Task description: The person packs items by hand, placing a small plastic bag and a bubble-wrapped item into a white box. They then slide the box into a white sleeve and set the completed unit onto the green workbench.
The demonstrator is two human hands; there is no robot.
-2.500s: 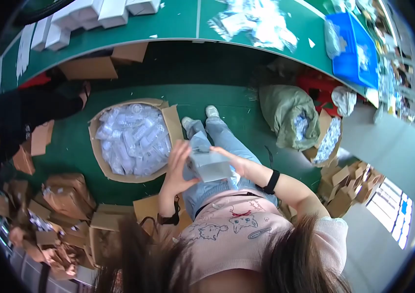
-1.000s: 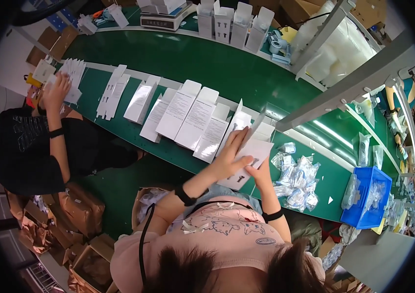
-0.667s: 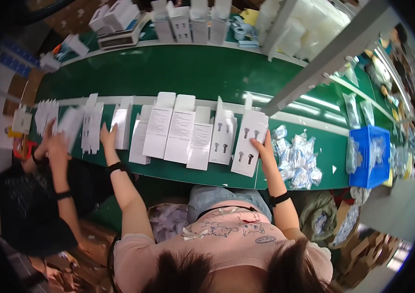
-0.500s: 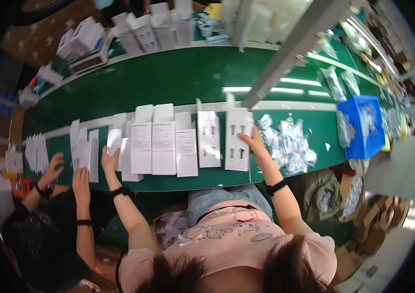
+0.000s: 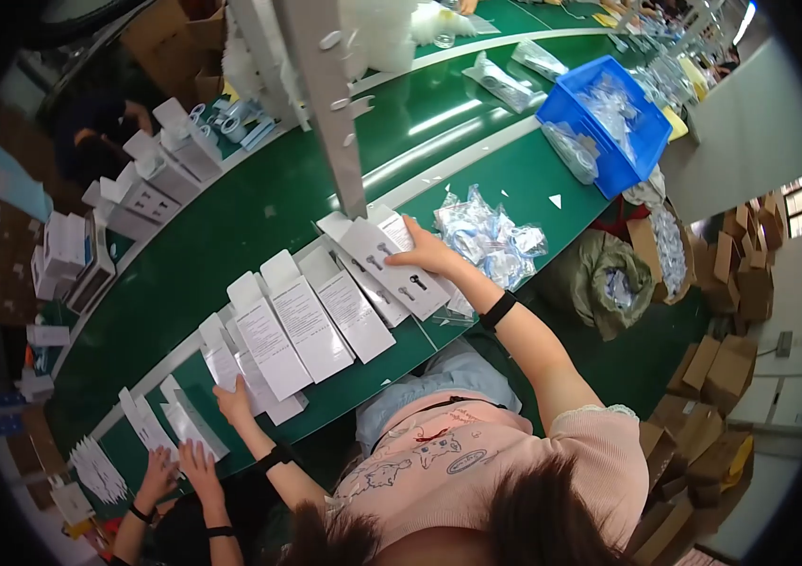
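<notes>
My right hand [image 5: 425,250] grips a white carton [image 5: 392,276] with dark product pictures, thumb on its face and the other fingers round its far side. That carton leans over another white carton at the right end of the row. My left hand [image 5: 234,401] has hold of the lower end of a narrow white carton [image 5: 219,354] at the row's left end. Between the hands stand several tall white cartons [image 5: 307,319] with printed text and raised top flaps. Clear bags with white and pale blue contents [image 5: 486,236] lie just right of my right hand.
A blue bin [image 5: 644,170] of clear bags stands at the table's right end. A grey post [image 5: 330,113] rises behind the cartons. At left, a co-worker's hands [image 5: 198,472] touch white cartons near a fanned white stack [image 5: 97,470]. Open brown boxes [image 5: 689,424] stand at right.
The view has swung right, so the table runs at a slant. The carton in my right hand has come left against its neighbour and tilted. My left hand stays at its carton.
</notes>
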